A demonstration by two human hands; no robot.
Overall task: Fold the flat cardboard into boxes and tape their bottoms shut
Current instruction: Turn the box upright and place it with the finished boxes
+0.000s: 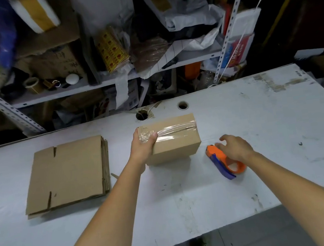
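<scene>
on the table [262,129], brown box [178,147] bears clear tape [176,130].

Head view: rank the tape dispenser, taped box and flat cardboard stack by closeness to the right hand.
1. Tape dispenser, directly beneath the right hand.
2. Taped box, to its left, gripped by the left hand.
3. Flat cardboard stack, far left on the table.

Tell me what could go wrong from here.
The tape looks bunched and wrinkled under the thumb of the left hand, so that end of the box may peel open.
The left hand grips the box by one end only; lifted so, it might tip.
The right hand is spread loosely over the tape dispenser; a careless grab could slip.
</scene>
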